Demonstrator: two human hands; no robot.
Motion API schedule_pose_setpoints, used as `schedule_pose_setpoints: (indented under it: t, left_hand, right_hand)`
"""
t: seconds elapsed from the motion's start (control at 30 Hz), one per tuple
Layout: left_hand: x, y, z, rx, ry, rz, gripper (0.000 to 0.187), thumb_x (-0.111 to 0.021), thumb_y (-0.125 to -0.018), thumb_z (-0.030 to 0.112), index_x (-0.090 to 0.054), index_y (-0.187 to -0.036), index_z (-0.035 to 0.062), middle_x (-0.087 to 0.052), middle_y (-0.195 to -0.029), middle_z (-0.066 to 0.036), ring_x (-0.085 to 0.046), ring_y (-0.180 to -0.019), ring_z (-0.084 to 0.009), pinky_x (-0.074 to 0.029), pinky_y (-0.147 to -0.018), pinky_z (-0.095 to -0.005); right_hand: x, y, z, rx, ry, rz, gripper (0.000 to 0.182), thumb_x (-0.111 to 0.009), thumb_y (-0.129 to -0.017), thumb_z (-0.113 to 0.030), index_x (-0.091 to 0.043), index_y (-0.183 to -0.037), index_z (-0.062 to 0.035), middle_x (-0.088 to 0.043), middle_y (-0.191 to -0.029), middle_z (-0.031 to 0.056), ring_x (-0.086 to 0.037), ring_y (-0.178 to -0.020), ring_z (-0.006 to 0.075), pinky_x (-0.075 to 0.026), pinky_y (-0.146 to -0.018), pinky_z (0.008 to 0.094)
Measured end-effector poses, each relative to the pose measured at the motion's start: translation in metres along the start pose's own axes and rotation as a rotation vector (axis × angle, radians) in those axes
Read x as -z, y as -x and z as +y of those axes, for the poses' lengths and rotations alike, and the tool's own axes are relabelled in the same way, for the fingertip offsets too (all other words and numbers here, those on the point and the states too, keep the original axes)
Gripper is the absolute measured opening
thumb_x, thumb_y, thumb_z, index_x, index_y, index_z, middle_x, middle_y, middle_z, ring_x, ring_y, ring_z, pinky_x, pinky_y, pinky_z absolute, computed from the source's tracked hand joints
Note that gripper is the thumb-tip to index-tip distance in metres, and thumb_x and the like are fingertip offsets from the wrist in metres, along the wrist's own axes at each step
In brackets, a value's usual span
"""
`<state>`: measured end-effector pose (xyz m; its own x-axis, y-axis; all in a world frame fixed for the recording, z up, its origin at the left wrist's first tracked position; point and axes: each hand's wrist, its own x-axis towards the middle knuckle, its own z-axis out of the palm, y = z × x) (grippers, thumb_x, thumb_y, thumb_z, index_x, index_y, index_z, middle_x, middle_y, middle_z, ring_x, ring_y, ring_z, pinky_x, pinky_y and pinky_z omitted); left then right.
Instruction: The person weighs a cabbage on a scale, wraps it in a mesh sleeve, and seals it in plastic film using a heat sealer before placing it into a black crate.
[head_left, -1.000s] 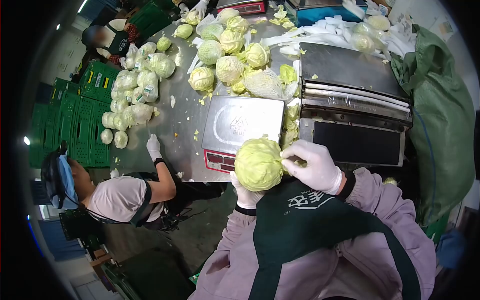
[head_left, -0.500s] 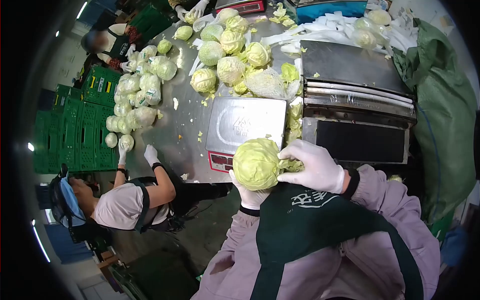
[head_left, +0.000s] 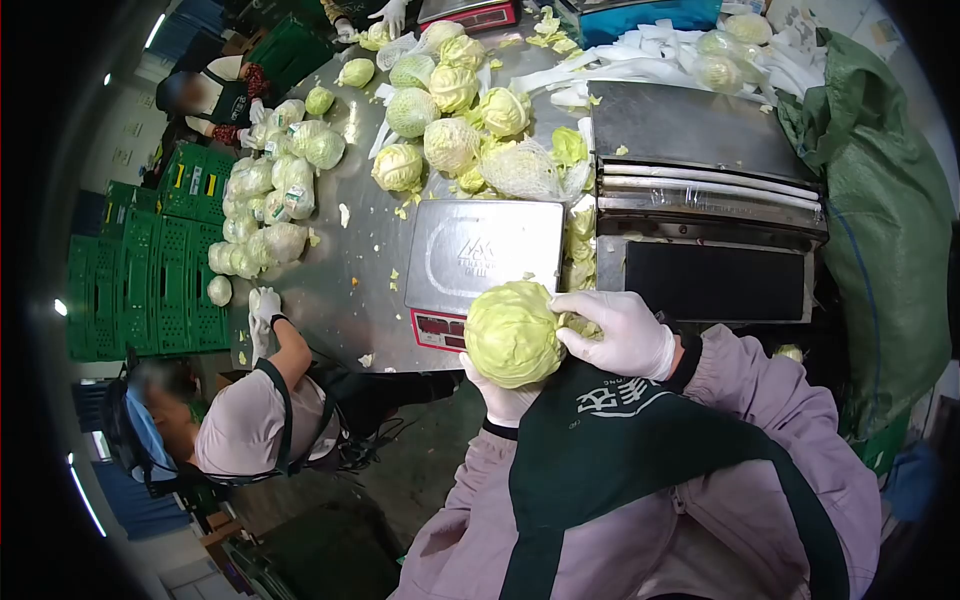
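Observation:
A pale green cabbage (head_left: 512,335) is held up in front of my apron, close to the near edge of a flat-topped weighing scale (head_left: 485,250). My left hand (head_left: 503,393), in a white glove, supports it from below and the left, its fingers partly hidden behind the head. On the cabbage's right side, my gloved right hand (head_left: 618,335) pinches a loose outer leaf (head_left: 578,324) between thumb and fingers. The scale's red front with its display (head_left: 440,330) shows just left of the cabbage.
Several cabbages (head_left: 452,88), some in white foam nets, lie behind the scale. A wrapping machine (head_left: 715,190) stands right, beside a green sack (head_left: 880,230). Wrapped cabbages (head_left: 290,185) sit left, near green crates (head_left: 165,270). A co-worker (head_left: 265,410) stands at the left table edge.
My right hand stays at the cabbage's right side, with the leaf bent slightly differently. The near co-worker's hands have come together, and the cabbage they touched is out of sight.

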<state>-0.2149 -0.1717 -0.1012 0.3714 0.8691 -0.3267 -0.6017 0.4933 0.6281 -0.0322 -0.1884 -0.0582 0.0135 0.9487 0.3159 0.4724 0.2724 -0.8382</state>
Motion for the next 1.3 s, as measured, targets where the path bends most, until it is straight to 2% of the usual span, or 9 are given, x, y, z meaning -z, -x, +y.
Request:
schedule_pose_setpoints:
  t: [0.3,0.37,0.43,0.5,0.7,0.9,1.03,1.1,1.3]
  left_hand:
    - [0.008,0.008,-0.009,-0.069,0.087,-0.090,0.084,-0.026,-0.087,0.074,-0.029,-0.146,0.0131,-0.034,-0.146,-0.014,-0.040,-0.129,-0.0337,-0.034,-0.108,-0.0480]
    - [0.006,0.005,-0.008,-0.066,0.118,-0.094,0.084,-0.027,-0.087,0.074,-0.029,-0.145,0.0127,-0.035,-0.146,-0.014,-0.040,-0.129,-0.0335,-0.034,-0.107,-0.0480]
    - [0.002,0.004,-0.005,-0.065,0.147,-0.098,0.085,-0.027,-0.087,0.074,-0.029,-0.145,0.0123,-0.035,-0.145,-0.014,-0.040,-0.129,-0.0333,-0.034,-0.107,-0.0481]
    - [-0.002,0.004,-0.004,-0.056,0.182,-0.125,0.085,-0.028,-0.087,0.073,-0.030,-0.145,0.0114,-0.036,-0.144,-0.014,-0.040,-0.129,-0.0329,-0.035,-0.107,-0.0480]
    - [0.006,0.003,-0.007,-0.001,0.094,-0.072,0.086,-0.028,-0.086,0.074,-0.031,-0.144,0.0109,-0.038,-0.142,-0.015,-0.041,-0.128,-0.0331,-0.035,-0.106,-0.0479]
    - [0.019,0.005,-0.008,-0.036,-0.037,-0.083,0.088,-0.031,-0.086,0.074,-0.028,-0.145,0.0097,-0.037,-0.143,-0.016,-0.041,-0.128,-0.0336,-0.034,-0.107,-0.0482]
    - [0.017,0.005,-0.008,-0.035,-0.053,-0.137,0.087,-0.033,-0.087,0.072,-0.027,-0.145,0.0073,-0.037,-0.143,-0.017,-0.042,-0.128,-0.0329,-0.034,-0.107,-0.0472]
    - [0.018,0.004,-0.009,-0.035,-0.041,-0.130,0.090,-0.048,-0.084,0.069,-0.028,-0.144,0.0051,-0.040,-0.141,-0.016,-0.045,-0.126,-0.0286,-0.038,-0.106,-0.0435]
    - [0.016,0.004,-0.011,0.009,-0.101,-0.088,0.085,-0.038,-0.088,0.070,-0.030,-0.143,0.0051,-0.041,-0.141,-0.016,-0.043,-0.127,-0.0302,-0.035,-0.107,-0.0446]
  right_hand:
    - [0.002,0.003,0.005,-0.016,-0.017,0.123,0.010,-0.060,-0.086,-0.008,-0.062,-0.095,-0.0064,-0.065,-0.080,0.0129,-0.065,-0.068,0.0284,-0.052,-0.060,0.0339]
    - [0.007,0.006,0.004,-0.272,-0.160,0.065,0.013,-0.060,-0.086,-0.003,-0.062,-0.099,-0.0020,-0.066,-0.092,0.0136,-0.067,-0.073,0.0256,-0.054,-0.065,0.0275]
    - [0.007,0.005,0.008,-0.345,-0.218,0.115,0.012,-0.063,-0.085,-0.010,-0.063,-0.096,-0.0070,-0.064,-0.084,0.0098,-0.063,-0.071,0.0261,-0.051,-0.066,0.0326]
    - [0.015,-0.001,0.002,0.022,0.029,0.191,0.020,-0.069,-0.081,-0.013,-0.063,-0.099,-0.0061,-0.063,-0.093,0.0103,-0.062,-0.085,0.0267,-0.049,-0.077,0.0341]
    - [0.014,0.001,0.007,-0.284,-0.381,-0.049,0.032,-0.078,-0.074,-0.016,-0.063,-0.099,-0.0042,-0.061,-0.091,0.0111,-0.061,-0.089,0.0239,-0.048,-0.079,0.0307]
    - [0.026,-0.007,0.012,-0.059,0.082,0.188,0.017,-0.070,-0.073,-0.007,-0.064,-0.089,-0.0058,-0.062,-0.088,0.0087,-0.061,-0.087,0.0267,-0.048,-0.077,0.0336]
    - [0.036,-0.014,-0.021,0.043,-0.025,-0.034,0.020,-0.074,-0.074,-0.018,-0.066,-0.089,-0.0083,-0.063,-0.090,0.0083,-0.060,-0.087,0.0292,-0.048,-0.078,0.0364]
    - [0.031,-0.010,-0.013,0.039,0.001,-0.038,0.020,-0.074,-0.073,-0.022,-0.068,-0.087,-0.0088,-0.063,-0.088,0.0084,-0.061,-0.084,0.0282,-0.050,-0.075,0.0360]
    - [0.027,-0.006,-0.008,0.070,0.153,0.003,0.014,-0.072,-0.075,-0.020,-0.069,-0.083,-0.0084,-0.065,-0.078,0.0075,-0.063,-0.072,0.0254,-0.051,-0.065,0.0334]
